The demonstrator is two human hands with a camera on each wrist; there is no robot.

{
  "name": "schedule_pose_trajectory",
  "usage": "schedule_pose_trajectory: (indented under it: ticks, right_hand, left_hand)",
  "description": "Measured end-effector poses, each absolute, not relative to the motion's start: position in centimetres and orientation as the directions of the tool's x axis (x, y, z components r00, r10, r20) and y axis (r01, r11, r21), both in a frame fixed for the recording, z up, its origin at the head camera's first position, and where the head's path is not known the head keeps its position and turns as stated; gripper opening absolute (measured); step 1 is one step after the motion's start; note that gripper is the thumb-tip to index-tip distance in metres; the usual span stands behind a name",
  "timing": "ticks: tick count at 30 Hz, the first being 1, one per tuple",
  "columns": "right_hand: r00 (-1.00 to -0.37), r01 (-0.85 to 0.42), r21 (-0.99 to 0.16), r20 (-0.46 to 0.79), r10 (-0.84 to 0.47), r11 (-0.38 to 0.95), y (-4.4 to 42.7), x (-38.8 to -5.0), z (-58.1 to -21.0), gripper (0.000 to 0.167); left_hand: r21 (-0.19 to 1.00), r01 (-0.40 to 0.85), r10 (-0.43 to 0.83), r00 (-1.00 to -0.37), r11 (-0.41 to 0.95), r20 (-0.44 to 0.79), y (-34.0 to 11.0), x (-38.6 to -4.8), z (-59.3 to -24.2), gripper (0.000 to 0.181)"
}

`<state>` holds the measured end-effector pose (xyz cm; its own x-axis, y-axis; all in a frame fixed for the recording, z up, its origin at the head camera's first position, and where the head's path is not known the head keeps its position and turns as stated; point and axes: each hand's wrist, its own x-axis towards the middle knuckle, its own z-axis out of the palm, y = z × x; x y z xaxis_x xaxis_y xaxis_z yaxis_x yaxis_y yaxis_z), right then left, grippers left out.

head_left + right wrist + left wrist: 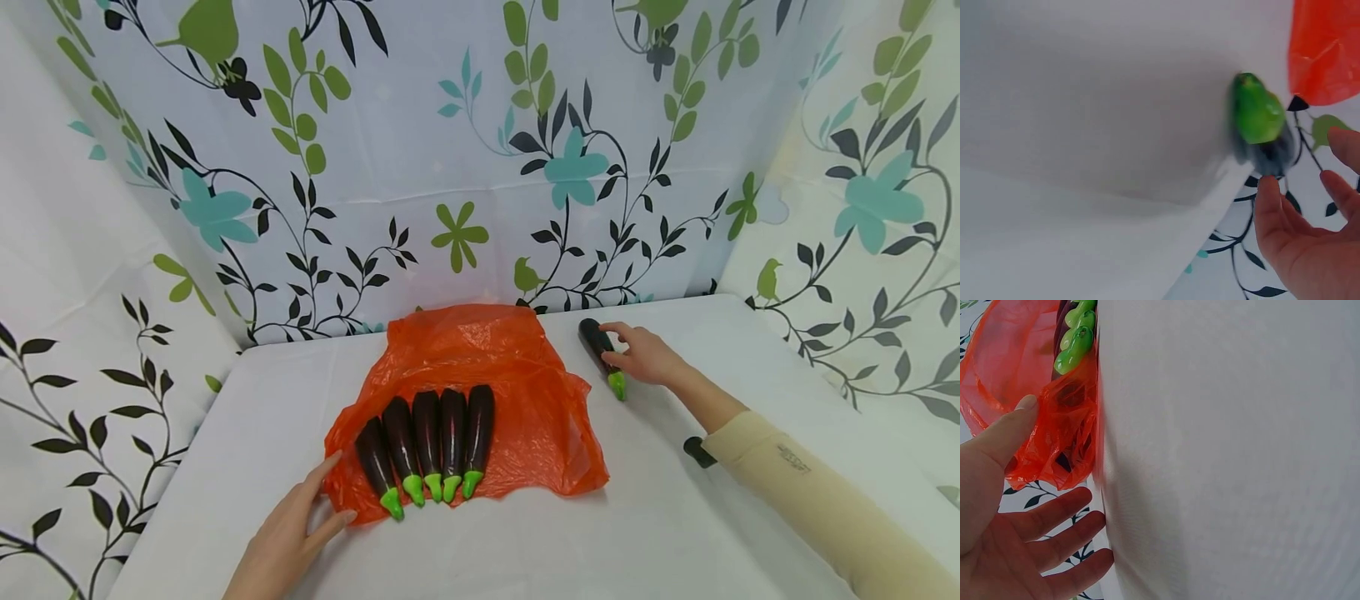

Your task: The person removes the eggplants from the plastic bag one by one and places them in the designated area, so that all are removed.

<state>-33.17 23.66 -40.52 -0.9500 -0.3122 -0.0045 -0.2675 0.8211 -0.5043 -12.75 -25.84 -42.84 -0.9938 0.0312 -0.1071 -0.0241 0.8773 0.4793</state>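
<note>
Several dark purple eggplants with green caps lie side by side on a red plastic bag. My left hand is at the bag's left edge, its fingers spread; the left wrist view shows the thumb close against the red plastic. Right of the bag, a single eggplant lies on the table with its green cap toward me. My right hand reaches to its right side, thumb and fingers apart, fingertips at or just touching it. In the right wrist view its green cap looks blurred.
A dark rounded end of another object pokes out beside my right sleeve, which hides the rest. The white-covered table meets patterned cloth at the back and sides.
</note>
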Motion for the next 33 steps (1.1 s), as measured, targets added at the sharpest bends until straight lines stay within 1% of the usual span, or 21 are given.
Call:
schedule_pose_trajectory:
  ticks: [7,12,18,25,33]
  right_hand:
    - [-0.977,-0.193,-0.564,0.032,-0.212,0.803,22.9,-31.1,-37.9,0.058]
    - [-0.978,-0.2,-0.593,0.072,-0.197,0.78,21.8,-29.1,-36.2,0.062]
    - [-0.971,-0.234,-0.628,0.117,-0.207,0.742,20.3,-26.6,-34.3,0.064]
    - [-0.96,-0.276,-0.661,0.159,-0.23,0.698,19.2,-24.5,-32.9,0.063]
    - [-0.925,-0.375,-0.674,0.227,-0.305,0.637,17.2,-21.1,-31.5,0.06]
  left_hand:
    - [0.483,-0.014,0.037,-0.995,0.876,-0.096,-25.9,-12.7,-42.8,0.087]
    - [0.483,-0.004,0.043,-0.995,0.876,-0.087,-25.9,-12.6,-42.9,0.086]
    - [0.481,-0.003,0.043,-0.996,0.877,-0.084,-25.9,-12.6,-42.9,0.086]
    - [0.473,-0.01,0.037,-0.995,0.881,-0.089,-25.9,-12.8,-42.9,0.087]
    - [0.474,-0.025,0.028,-0.994,0.88,-0.104,-25.9,-12.7,-42.9,0.088]
